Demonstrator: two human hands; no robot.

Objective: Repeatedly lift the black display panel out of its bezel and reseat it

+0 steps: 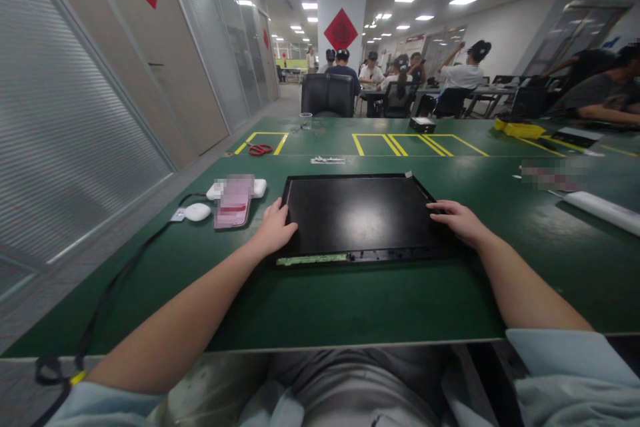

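A black flat display panel (330,217) lies on the green table in front of me, with a thin dark frame. A strip of green circuit board (313,259) runs along the left part of its near edge. My left hand (277,230) grips the panel's left edge, thumb on top of the frame. At the opposite side, my right hand (460,221) holds the right edge with its fingertips over the frame; its thumb side is partly turned away. A small pale tab (409,174) shows at the panel's far right corner.
Left of the panel are a phone (234,203), a white rounded device (197,212) and a black cable (113,280). Red-handled scissors (261,149), a clear cup (306,121) and a black box (423,125) stand farther back. A white roll (603,210) lies right. People sit beyond.
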